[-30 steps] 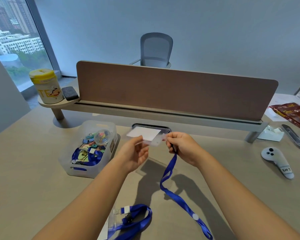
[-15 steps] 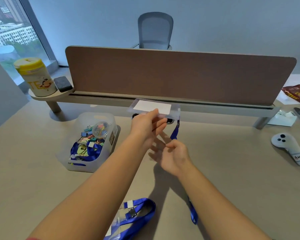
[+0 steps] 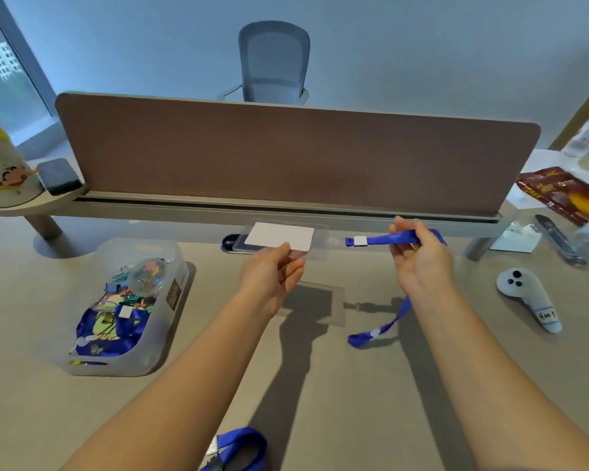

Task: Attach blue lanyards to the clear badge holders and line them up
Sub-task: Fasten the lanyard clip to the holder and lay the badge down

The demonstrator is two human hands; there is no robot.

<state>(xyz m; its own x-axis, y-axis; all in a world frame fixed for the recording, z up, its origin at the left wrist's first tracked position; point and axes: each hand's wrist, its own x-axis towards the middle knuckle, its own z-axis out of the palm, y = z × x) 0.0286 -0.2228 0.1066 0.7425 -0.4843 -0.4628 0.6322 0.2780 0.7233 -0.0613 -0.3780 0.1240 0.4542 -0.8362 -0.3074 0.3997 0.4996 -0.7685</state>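
Translucent plastic forms the bin at the left of the frame on the pale worktop; it holds a heap of coloured binder clips, a small round clear case of more clips on top, and coiled blue lanyards near its front. In the upper middle of the frame the left hand pinches the lower edge of a clear badge holder with a white card inside, thumb on top and fingers curled beneath, holding it above the worktop. To its right, the right hand grips a blue lanyard between thumb and curled fingers; the strap's end with its white clasp points left, reaching the holder's right edge, though whether it is clipped on is unclear. The rest of the strap hangs behind the wrist and its loop lies on the worktop right of centre. At the bottom edge another blue lanyard lies partly in view.
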